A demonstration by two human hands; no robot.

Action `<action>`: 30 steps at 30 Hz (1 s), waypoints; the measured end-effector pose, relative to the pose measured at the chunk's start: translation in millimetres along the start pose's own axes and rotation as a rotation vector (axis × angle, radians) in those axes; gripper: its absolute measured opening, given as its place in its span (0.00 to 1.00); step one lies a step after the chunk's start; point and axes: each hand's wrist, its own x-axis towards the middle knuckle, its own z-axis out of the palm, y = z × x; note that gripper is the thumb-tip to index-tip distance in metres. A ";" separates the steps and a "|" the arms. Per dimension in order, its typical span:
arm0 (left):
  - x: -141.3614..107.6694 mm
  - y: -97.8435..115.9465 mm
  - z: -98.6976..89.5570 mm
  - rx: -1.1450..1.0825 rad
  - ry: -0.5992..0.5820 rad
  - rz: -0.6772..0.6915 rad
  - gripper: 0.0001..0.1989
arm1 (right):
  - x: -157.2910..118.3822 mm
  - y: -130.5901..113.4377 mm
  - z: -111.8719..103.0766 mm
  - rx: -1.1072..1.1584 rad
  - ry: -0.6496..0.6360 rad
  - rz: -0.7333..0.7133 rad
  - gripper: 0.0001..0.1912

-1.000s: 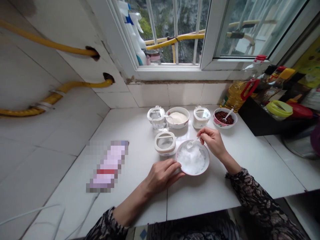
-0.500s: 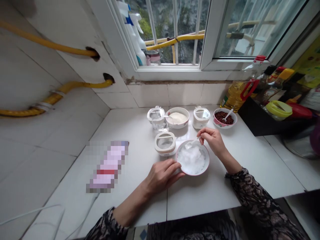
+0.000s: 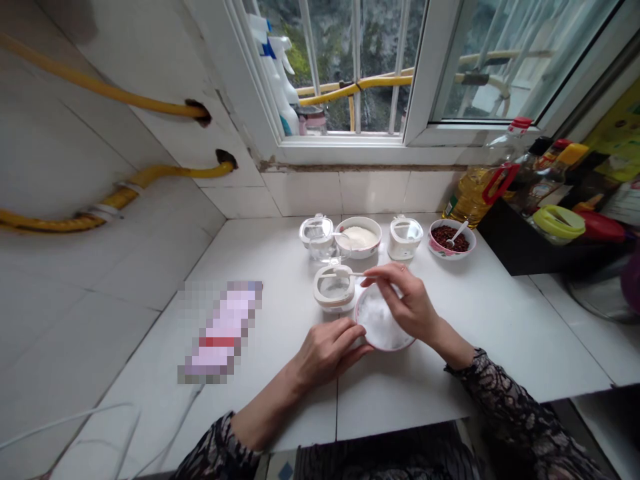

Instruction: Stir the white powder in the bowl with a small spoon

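Observation:
My left hand (image 3: 336, 345) grips the near left rim of a bowl (image 3: 384, 347) with a thin red edge. White granules (image 3: 376, 316) are heaped inside it. Between the closed fingers of my right hand (image 3: 406, 293) is the handle of a small white spoon (image 3: 345, 273), which reaches left above a clear square jar (image 3: 333, 298) with a pale rim. My right hand hides the bowl's upper right part. Whether the spoon carries granules is too small to tell.
Behind stand a second clear jar (image 3: 317, 245), a bowl of pale powder (image 3: 360, 252), a third jar (image 3: 404, 248) and a bowl of red beans (image 3: 451, 253). An oil bottle (image 3: 473, 193) and a black rack (image 3: 515, 243) stand right. A blurred-out pinkish object (image 3: 225, 327) lies left.
My right hand has moved left with the spoon, from over the granules to above the near jar. My left hand stays at the bowl's rim. The view has shifted slightly.

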 end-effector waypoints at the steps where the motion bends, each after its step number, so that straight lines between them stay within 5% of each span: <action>1: -0.1 -0.1 0.2 0.003 0.003 0.001 0.07 | 0.0 -0.2 2.8 -0.094 -0.056 -0.082 0.12; 4: -0.1 -0.1 0.4 0.008 0.005 0.003 0.07 | 1.7 0.4 2.6 -0.234 -0.136 -0.209 0.14; 11: 0.4 0.3 -1.1 -0.013 -0.013 -0.002 0.07 | 5.4 3.8 -32.4 -0.243 0.117 -0.080 0.10; 19: 0.2 -0.3 -1.3 -0.023 -0.007 0.007 0.07 | -0.2 29.9 -31.1 -0.391 -0.060 -0.074 0.10; 30: 0.7 -0.2 -1.7 -0.026 -0.008 -0.003 0.07 | 1.5 30.7 -33.2 0.046 0.095 0.414 0.09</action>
